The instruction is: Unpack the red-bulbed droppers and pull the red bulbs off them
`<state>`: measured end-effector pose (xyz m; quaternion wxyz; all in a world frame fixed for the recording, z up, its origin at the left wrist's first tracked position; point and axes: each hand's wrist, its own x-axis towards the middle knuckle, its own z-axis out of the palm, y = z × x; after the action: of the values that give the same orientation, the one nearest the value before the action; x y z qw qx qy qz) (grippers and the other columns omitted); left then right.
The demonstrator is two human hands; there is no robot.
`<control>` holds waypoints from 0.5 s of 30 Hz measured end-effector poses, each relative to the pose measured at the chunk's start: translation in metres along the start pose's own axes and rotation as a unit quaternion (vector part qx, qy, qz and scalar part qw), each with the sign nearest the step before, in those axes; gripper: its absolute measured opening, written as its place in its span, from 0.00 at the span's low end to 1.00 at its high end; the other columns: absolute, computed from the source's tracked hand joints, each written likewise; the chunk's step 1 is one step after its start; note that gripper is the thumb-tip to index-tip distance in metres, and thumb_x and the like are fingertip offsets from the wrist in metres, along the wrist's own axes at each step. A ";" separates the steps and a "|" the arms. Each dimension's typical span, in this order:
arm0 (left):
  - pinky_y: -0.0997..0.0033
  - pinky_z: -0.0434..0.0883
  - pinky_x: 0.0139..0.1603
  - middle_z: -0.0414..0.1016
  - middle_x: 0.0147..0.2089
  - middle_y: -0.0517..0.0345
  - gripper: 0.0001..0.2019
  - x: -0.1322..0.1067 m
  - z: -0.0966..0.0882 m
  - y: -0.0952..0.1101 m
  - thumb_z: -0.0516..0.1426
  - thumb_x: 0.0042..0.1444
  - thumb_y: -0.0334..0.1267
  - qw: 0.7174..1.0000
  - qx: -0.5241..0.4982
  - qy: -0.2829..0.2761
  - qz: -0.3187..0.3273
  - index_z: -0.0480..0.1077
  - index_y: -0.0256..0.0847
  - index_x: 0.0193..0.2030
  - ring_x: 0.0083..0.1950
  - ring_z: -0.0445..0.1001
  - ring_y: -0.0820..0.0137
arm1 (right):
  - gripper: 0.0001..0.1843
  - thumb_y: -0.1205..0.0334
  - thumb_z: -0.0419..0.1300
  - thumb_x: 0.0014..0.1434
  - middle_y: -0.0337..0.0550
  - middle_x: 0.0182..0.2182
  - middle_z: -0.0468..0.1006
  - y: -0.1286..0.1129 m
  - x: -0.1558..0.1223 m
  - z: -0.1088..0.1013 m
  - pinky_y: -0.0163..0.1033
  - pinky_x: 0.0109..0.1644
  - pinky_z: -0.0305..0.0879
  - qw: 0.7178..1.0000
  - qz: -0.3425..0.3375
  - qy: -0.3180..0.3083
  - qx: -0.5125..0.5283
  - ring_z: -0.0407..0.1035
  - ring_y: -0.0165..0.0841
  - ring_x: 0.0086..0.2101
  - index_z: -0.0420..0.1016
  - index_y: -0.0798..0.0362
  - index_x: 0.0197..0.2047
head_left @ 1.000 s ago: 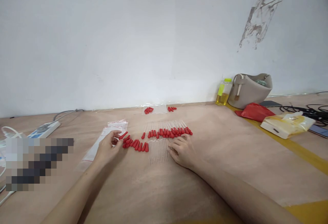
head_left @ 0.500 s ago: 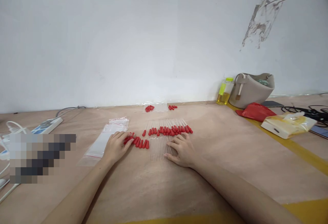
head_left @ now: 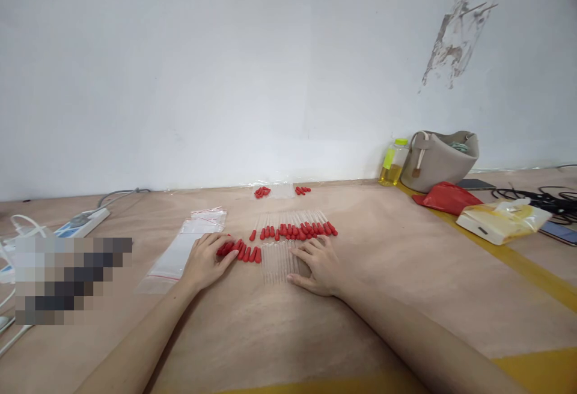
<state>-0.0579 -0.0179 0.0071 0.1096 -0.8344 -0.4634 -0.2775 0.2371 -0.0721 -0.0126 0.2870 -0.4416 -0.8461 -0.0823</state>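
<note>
Curved around the left end of a row of red rubber dropper bulbs point(head_left: 247, 254), my left hand point(head_left: 208, 263) has its thumb apart from its fingers; bulbs show between them, partly covered. My right hand point(head_left: 319, 264) lies at the right edge of a row of thin glass dropper tubes point(head_left: 274, 263), thumb and fingers spread. Its fingertips hide the last tubes, and nothing is visibly gripped. Just beyond both hands, assembled droppers point(head_left: 295, 230) lie side by side, red bulbs toward me and glass tips toward the wall.
Clear zip bags point(head_left: 178, 249) lie left of my left hand. A bag with bulbs and tubes point(head_left: 282, 190) is by the wall. At right are a bottle point(head_left: 391, 165), a grey handbag point(head_left: 439, 162), a red packet point(head_left: 446, 199) and a tissue pack point(head_left: 500, 222). A power strip point(head_left: 85, 224) sits left.
My left thumb has shifted slightly right along the bulbs. The right hand stays beside the glass tubes with only a slight finger shift. The view has moved a little.
</note>
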 end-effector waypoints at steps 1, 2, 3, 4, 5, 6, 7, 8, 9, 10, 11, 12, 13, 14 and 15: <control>0.64 0.62 0.46 0.73 0.40 0.55 0.13 0.001 -0.001 0.002 0.52 0.53 0.46 1.000 -0.004 0.003 -0.007 0.70 0.44 0.41 0.44 0.67 0.63 | 0.28 0.40 0.53 0.51 0.46 0.39 0.73 0.000 0.000 0.000 0.49 0.51 0.47 1.000 0.001 -0.001 0.002 0.62 0.37 0.40 0.68 0.49 0.49; 0.64 0.62 0.46 0.73 0.40 0.56 0.13 0.002 -0.002 0.004 0.52 0.53 0.46 1.000 -0.006 0.005 -0.016 0.70 0.44 0.40 0.44 0.67 0.64 | 0.29 0.41 0.53 0.52 0.46 0.41 0.73 0.000 0.000 -0.001 0.49 0.52 0.47 1.000 0.002 -0.004 0.007 0.62 0.37 0.41 0.67 0.50 0.50; 0.64 0.61 0.46 0.72 0.40 0.56 0.13 0.005 -0.002 0.007 0.51 0.53 0.47 1.000 -0.006 0.001 -0.027 0.71 0.44 0.39 0.44 0.67 0.64 | 0.29 0.41 0.53 0.52 0.47 0.42 0.73 0.000 0.000 -0.001 0.49 0.52 0.46 1.000 0.002 -0.007 0.011 0.62 0.38 0.42 0.66 0.51 0.51; 0.63 0.61 0.46 0.72 0.40 0.56 0.13 0.009 -0.003 0.010 0.51 0.53 0.47 0.999 -0.001 -0.007 -0.040 0.71 0.45 0.38 0.45 0.67 0.64 | 0.30 0.41 0.52 0.52 0.47 0.44 0.72 0.000 0.000 -0.002 0.49 0.53 0.46 1.000 0.002 -0.013 0.014 0.62 0.38 0.43 0.65 0.51 0.52; 0.62 0.60 0.47 0.72 0.41 0.56 0.13 0.015 -0.004 0.014 0.50 0.53 0.47 0.998 0.008 -0.021 -0.056 0.72 0.45 0.36 0.46 0.66 0.63 | 0.31 0.41 0.51 0.53 0.48 0.45 0.71 0.000 0.000 -0.003 0.49 0.54 0.45 1.000 0.001 -0.020 0.016 0.62 0.38 0.44 0.63 0.51 0.54; 0.61 0.59 0.47 0.71 0.42 0.56 0.13 0.021 -0.004 0.018 0.50 0.53 0.47 0.996 0.022 -0.039 -0.072 0.72 0.45 0.34 0.47 0.65 0.62 | 0.32 0.40 0.51 0.53 0.48 0.47 0.71 -0.001 0.000 -0.004 0.49 0.55 0.45 0.999 0.001 -0.028 0.017 0.62 0.38 0.44 0.62 0.52 0.55; 0.60 0.59 0.48 0.70 0.43 0.55 0.13 0.029 -0.003 0.022 0.50 0.52 0.48 0.993 0.039 -0.062 -0.088 0.72 0.45 0.32 0.48 0.64 0.61 | 0.33 0.40 0.51 0.53 0.48 0.47 0.70 -0.001 0.000 -0.005 0.50 0.55 0.44 0.999 0.001 -0.035 0.019 0.62 0.38 0.45 0.61 0.52 0.55; 0.59 0.58 0.48 0.70 0.45 0.55 0.13 0.038 -0.001 0.026 0.50 0.51 0.48 0.989 0.058 -0.090 -0.106 0.72 0.45 0.30 0.49 0.63 0.60 | 0.33 0.40 0.50 0.53 0.48 0.48 0.70 -0.001 0.000 -0.006 0.50 0.56 0.44 0.999 0.002 -0.040 0.021 0.61 0.38 0.45 0.60 0.52 0.56; 0.58 0.57 0.49 0.69 0.46 0.54 0.14 0.047 0.001 0.029 0.50 0.50 0.49 0.982 0.076 -0.118 -0.123 0.72 0.45 0.30 0.50 0.62 0.59 | 0.34 0.40 0.50 0.53 0.49 0.48 0.70 -0.001 0.000 -0.007 0.50 0.56 0.44 0.999 0.005 -0.042 0.024 0.61 0.38 0.45 0.59 0.52 0.57; 0.57 0.56 0.49 0.69 0.47 0.53 0.15 0.056 0.005 0.032 0.50 0.50 0.49 0.975 0.092 -0.145 -0.140 0.73 0.44 0.29 0.51 0.61 0.58 | 0.35 0.40 0.51 0.52 0.49 0.47 0.70 -0.001 0.000 -0.007 0.50 0.56 0.44 0.999 0.009 -0.041 0.028 0.62 0.38 0.45 0.58 0.52 0.58; 0.55 0.56 0.50 0.68 0.47 0.52 0.15 0.064 0.010 0.033 0.50 0.49 0.50 0.968 0.105 -0.168 -0.155 0.73 0.44 0.29 0.52 0.61 0.57 | 0.36 0.40 0.51 0.52 0.49 0.47 0.70 -0.001 0.000 -0.007 0.50 0.56 0.44 0.999 0.015 -0.038 0.032 0.62 0.39 0.45 0.56 0.52 0.59; 0.54 0.56 0.50 0.69 0.47 0.49 0.16 0.071 0.015 0.034 0.51 0.48 0.50 0.962 0.113 -0.186 -0.167 0.74 0.43 0.28 0.52 0.60 0.55 | 0.38 0.40 0.52 0.52 0.49 0.46 0.70 0.000 -0.001 -0.006 0.51 0.56 0.44 0.999 0.022 -0.032 0.037 0.62 0.39 0.45 0.53 0.53 0.60; 0.53 0.56 0.49 0.69 0.46 0.47 0.16 0.078 0.020 0.034 0.51 0.47 0.50 0.957 0.118 -0.198 -0.178 0.74 0.42 0.28 0.52 0.60 0.53 | 0.41 0.41 0.52 0.52 0.50 0.46 0.71 0.001 -0.001 -0.005 0.52 0.56 0.44 0.998 0.030 -0.024 0.044 0.62 0.39 0.45 0.49 0.54 0.62; 0.52 0.56 0.48 0.69 0.45 0.44 0.17 0.083 0.025 0.033 0.52 0.46 0.50 0.953 0.121 -0.204 -0.186 0.74 0.41 0.27 0.52 0.60 0.51 | 0.43 0.41 0.53 0.51 0.50 0.45 0.71 0.002 -0.002 -0.004 0.52 0.57 0.44 0.998 0.037 -0.014 0.053 0.62 0.40 0.45 0.44 0.55 0.63; 0.51 0.56 0.48 0.70 0.44 0.41 0.17 0.087 0.030 0.032 0.52 0.45 0.50 0.951 0.121 -0.207 -0.194 0.74 0.40 0.26 0.52 0.61 0.49 | 0.46 0.42 0.53 0.51 0.50 0.45 0.71 0.004 -0.002 -0.002 0.53 0.57 0.43 0.997 0.044 -0.003 0.061 0.62 0.41 0.46 0.39 0.57 0.64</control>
<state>0.0158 0.0398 0.0341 0.0555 -0.7483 -0.6586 -0.0561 0.2424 -0.0723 -0.0126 0.3147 -0.4605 -0.8298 -0.0162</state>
